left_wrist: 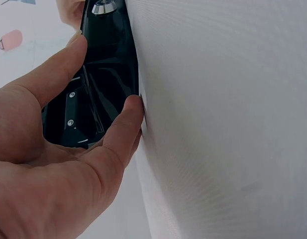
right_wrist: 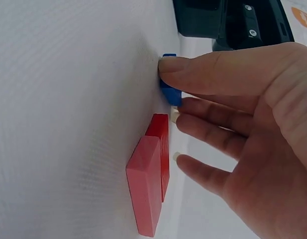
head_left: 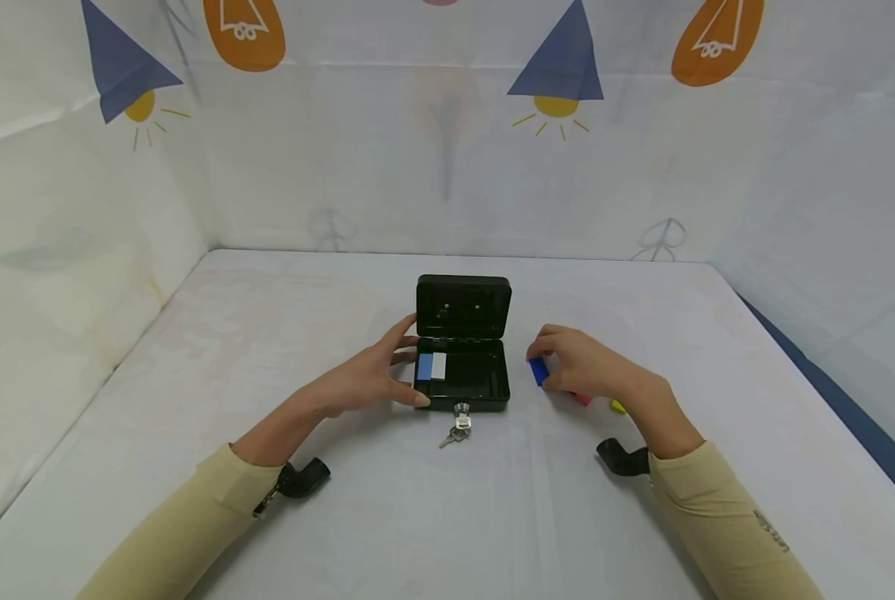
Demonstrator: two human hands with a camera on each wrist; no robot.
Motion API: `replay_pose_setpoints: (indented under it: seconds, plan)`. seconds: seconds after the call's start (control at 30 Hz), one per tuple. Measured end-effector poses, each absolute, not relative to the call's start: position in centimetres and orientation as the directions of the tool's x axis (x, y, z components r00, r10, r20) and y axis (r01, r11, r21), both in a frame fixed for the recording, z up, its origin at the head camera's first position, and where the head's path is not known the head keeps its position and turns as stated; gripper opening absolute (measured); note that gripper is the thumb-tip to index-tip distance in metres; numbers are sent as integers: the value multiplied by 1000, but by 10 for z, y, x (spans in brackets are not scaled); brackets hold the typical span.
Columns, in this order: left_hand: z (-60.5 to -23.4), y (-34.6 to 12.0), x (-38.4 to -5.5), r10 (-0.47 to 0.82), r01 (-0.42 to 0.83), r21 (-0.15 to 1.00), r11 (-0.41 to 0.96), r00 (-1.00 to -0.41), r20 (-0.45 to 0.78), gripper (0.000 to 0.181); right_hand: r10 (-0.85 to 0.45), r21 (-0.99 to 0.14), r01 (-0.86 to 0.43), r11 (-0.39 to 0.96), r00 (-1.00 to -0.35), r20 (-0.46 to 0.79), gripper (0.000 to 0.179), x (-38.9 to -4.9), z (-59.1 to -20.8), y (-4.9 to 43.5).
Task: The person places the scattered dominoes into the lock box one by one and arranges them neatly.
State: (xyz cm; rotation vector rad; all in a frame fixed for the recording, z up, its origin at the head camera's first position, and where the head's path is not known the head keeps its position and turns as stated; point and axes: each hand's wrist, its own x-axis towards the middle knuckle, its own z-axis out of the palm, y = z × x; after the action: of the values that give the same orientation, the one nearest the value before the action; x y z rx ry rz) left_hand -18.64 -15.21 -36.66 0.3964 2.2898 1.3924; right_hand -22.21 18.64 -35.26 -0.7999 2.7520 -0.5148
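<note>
A black cash box (head_left: 462, 402) sits on the table with its lid (head_left: 463, 306) raised. Along its left side my left hand (head_left: 365, 377) is spread, thumb against the front corner and fingers touching the side. To the right of the box, my right hand (head_left: 586, 360) pinches a small blue block (head_left: 539, 371) between thumb and fingers, close over the table. A light blue block (head_left: 424, 367) and a white block (head_left: 438, 367) lie inside the box at the left. Under the right hand are a red block (right_wrist: 164, 149) and a pink block (right_wrist: 145, 184), side by side.
A key with a ring (head_left: 459, 425) hangs at the front lock of the box. A yellow block (head_left: 617, 407) lies by the right wrist, partly hidden. White cloth covers the table (head_left: 447, 517), and a printed white curtain (head_left: 387, 167) stands behind it.
</note>
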Motion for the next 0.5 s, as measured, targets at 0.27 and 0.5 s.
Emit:
replay_pose_setpoints:
  seconds: [0.27, 0.5]
  plan:
    - [-364, -152, -185, 458, 26, 895, 445, -865, -202, 123, -541, -398, -461, 793, -833, -113, 39, -222, -350, 186]
    - [-364, -151, -184, 457, 28, 894, 447, -866, -202, 123, -534, -399, -458, 794, -840, -99, 39, -220, -345, 184]
